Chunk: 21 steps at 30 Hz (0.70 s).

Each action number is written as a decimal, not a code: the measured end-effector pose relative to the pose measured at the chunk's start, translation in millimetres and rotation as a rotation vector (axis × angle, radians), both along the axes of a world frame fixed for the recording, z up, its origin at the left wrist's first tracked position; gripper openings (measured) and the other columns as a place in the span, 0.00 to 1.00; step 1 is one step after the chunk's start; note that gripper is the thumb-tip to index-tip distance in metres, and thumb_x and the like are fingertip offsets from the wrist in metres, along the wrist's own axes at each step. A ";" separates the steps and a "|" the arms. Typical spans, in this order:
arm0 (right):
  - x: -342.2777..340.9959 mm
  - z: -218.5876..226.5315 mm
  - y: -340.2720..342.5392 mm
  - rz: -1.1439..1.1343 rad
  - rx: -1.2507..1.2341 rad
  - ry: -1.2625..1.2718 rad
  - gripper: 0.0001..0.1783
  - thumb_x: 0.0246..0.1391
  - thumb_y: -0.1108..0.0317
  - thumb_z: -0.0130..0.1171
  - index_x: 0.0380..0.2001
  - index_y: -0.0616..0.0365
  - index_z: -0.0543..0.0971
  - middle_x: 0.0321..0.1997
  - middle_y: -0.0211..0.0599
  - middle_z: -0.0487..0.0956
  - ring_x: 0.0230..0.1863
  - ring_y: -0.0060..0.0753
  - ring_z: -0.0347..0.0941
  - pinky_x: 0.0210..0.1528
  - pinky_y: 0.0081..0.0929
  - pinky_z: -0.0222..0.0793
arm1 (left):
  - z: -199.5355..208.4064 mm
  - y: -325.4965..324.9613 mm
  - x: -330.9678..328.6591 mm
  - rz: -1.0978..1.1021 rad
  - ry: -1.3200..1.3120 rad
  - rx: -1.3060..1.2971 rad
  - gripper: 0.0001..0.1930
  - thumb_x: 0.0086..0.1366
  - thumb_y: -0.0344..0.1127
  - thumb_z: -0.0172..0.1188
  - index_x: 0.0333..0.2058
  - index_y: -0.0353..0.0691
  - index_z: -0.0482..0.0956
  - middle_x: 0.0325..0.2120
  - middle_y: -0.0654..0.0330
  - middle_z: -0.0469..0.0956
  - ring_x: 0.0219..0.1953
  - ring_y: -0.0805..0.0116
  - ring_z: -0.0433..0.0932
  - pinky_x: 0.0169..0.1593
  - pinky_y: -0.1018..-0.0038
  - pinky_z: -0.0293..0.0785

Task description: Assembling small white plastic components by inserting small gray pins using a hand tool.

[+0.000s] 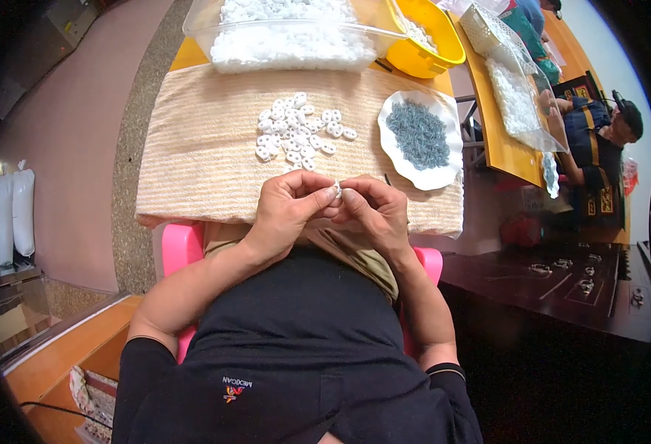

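Note:
Between my fingertips is a small white plastic piece, mostly hidden. My left hand pinches it from one side with thumb and forefinger. From the other side my right hand grips it the same way, so both thumbs nearly meet. Just beyond the hands lies a loose pile of white oval plastic pieces, with holes in them, on a striped beige towel. To the right, a white scalloped plate holds many thin grey-blue pieces.
A clear plastic bin full of white pieces stands at the far edge, beside a yellow basin. On the right, another person sits at a wooden table with a similar bin. White sacks stand at the left.

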State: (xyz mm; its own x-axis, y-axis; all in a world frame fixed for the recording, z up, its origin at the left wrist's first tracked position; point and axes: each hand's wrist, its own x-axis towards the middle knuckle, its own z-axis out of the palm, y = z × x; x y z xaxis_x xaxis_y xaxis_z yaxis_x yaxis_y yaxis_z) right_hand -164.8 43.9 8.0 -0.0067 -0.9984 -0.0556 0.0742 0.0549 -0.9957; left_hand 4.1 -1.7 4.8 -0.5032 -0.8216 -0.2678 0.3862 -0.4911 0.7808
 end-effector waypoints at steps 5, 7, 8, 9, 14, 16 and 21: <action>1.2 1.2 0.9 0.001 0.013 -0.052 0.09 0.60 0.73 0.54 0.40 0.69 0.76 0.32 0.37 0.80 0.31 0.22 0.77 0.34 0.18 0.75 | -1.9 -1.9 2.4 -0.035 0.010 -0.045 0.07 0.62 0.26 0.58 0.39 0.32 0.76 0.31 0.57 0.80 0.32 0.74 0.79 0.38 0.79 0.79; 1.1 -0.1 0.5 -0.004 0.008 -0.078 0.09 0.59 0.73 0.54 0.40 0.69 0.76 0.32 0.37 0.79 0.30 0.22 0.76 0.33 0.18 0.75 | -1.5 -2.8 2.9 -0.018 0.017 -0.017 0.07 0.62 0.25 0.58 0.39 0.32 0.76 0.31 0.57 0.80 0.32 0.74 0.79 0.38 0.79 0.79; -0.1 -2.4 0.5 -0.013 -0.027 -0.061 0.09 0.59 0.73 0.55 0.40 0.69 0.76 0.31 0.37 0.79 0.29 0.22 0.76 0.32 0.18 0.75 | -1.0 -3.9 3.4 -0.019 0.016 -0.014 0.07 0.62 0.25 0.58 0.39 0.32 0.76 0.31 0.57 0.80 0.32 0.74 0.79 0.38 0.79 0.79; -0.9 -3.9 0.6 -0.023 -0.062 -0.044 0.10 0.59 0.73 0.55 0.40 0.70 0.75 0.30 0.37 0.78 0.27 0.23 0.76 0.31 0.18 0.75 | 0.2 -5.6 4.2 0.007 0.002 -0.029 0.07 0.62 0.25 0.58 0.39 0.32 0.76 0.31 0.57 0.79 0.32 0.73 0.80 0.38 0.79 0.80; -5.4 -5.9 -0.2 -0.081 -0.208 0.275 0.07 0.57 0.76 0.56 0.38 0.67 0.76 0.32 0.36 0.77 0.27 0.21 0.75 0.28 0.18 0.71 | 6.4 -17.5 12.0 0.102 0.027 -0.021 0.08 0.62 0.25 0.58 0.40 0.33 0.76 0.31 0.58 0.79 0.33 0.71 0.80 0.40 0.77 0.80; -5.7 -5.9 -2.3 -0.074 -0.281 0.461 0.07 0.55 0.77 0.57 0.38 0.65 0.76 0.32 0.36 0.78 0.27 0.21 0.74 0.27 0.18 0.70 | 9.0 -20.9 13.8 0.116 0.048 -0.019 0.08 0.62 0.25 0.58 0.40 0.33 0.76 0.32 0.58 0.78 0.34 0.71 0.80 0.40 0.77 0.81; 1.8 -1.3 -5.4 -0.103 -0.524 0.996 0.11 0.48 0.74 0.62 0.38 0.59 0.77 0.35 0.39 0.77 0.27 0.39 0.76 0.26 0.30 0.70 | 9.7 -23.7 15.0 0.168 0.074 0.018 0.08 0.62 0.24 0.58 0.40 0.34 0.75 0.32 0.59 0.78 0.34 0.71 0.80 0.40 0.77 0.81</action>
